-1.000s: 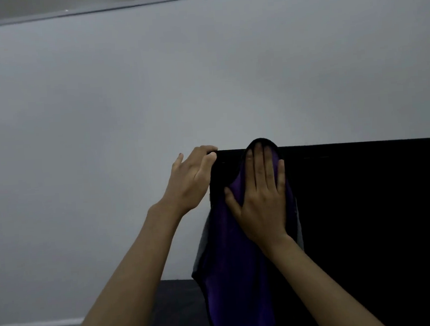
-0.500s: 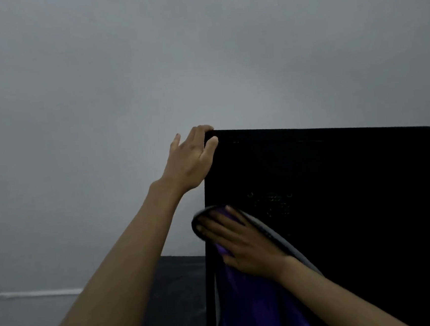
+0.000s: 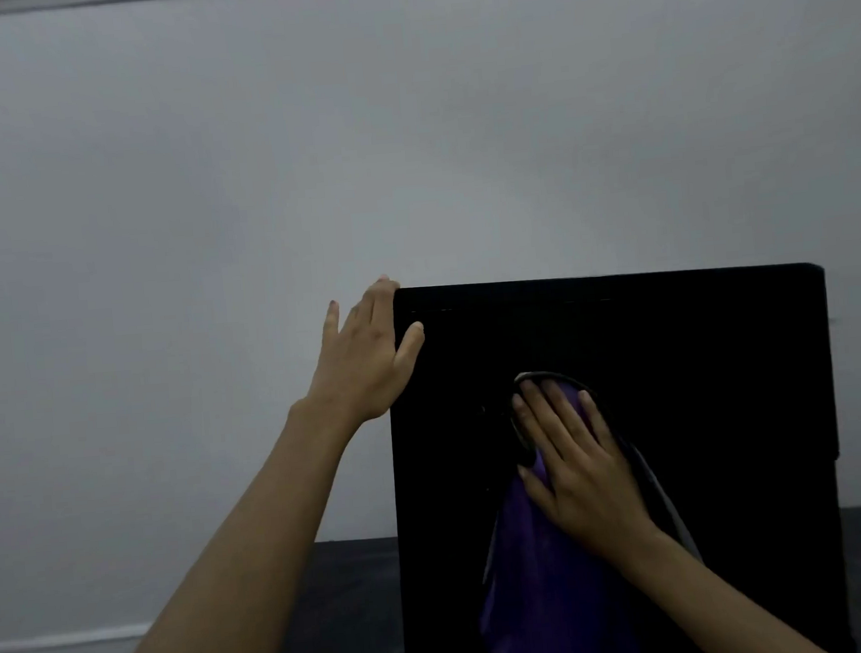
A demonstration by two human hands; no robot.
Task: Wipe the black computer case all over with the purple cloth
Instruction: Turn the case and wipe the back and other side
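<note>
Nearest: our right hand (image 3: pixel 579 474), fingers flat, presses the purple cloth (image 3: pixel 543 601) mid-panel on the black computer case (image 3: pixel 706 382); its loose tail may slip from under us. Farther: our left hand (image 3: pixel 369 362) grips the case's top corner; released, the case could tip on the desk (image 3: pixel 346 590).

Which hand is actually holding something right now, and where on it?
Left hand grips the computer case at its top left corner. Right hand holds nothing: it presses the purple cloth flat onto the case's panel.
</note>
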